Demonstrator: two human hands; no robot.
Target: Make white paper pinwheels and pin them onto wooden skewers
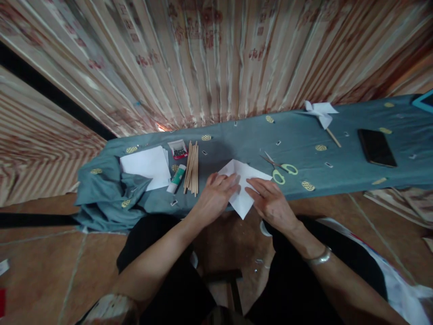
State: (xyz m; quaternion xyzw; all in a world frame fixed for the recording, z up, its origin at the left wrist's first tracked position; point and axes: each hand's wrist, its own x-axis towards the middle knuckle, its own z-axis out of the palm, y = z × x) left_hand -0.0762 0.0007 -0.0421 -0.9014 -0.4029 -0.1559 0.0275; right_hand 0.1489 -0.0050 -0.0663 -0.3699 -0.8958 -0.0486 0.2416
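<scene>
A white sheet of paper (242, 198) with crease lines lies at the front edge of the cloth-covered table, one corner pointing toward me past the edge. My left hand (216, 193) grips its left side with bent fingers. On the opposite side my right hand (269, 198) holds the paper, its fingers lying together over it. Both thumbs are mostly hidden. Just right of the paper rests a pair of scissors (279, 169) with light green handles, blades apart. Left of my left hand lies a bundle of thin wooden sticks (191, 170).
Beside the sticks are a glue stick (176, 178), a small red-and-white box of pins (177, 150) and a stack of white paper (147, 166). Farther right lie a paper pinwheel (321, 115) on a stick and a dark phone (376, 147). A curtain (216, 63) hangs behind.
</scene>
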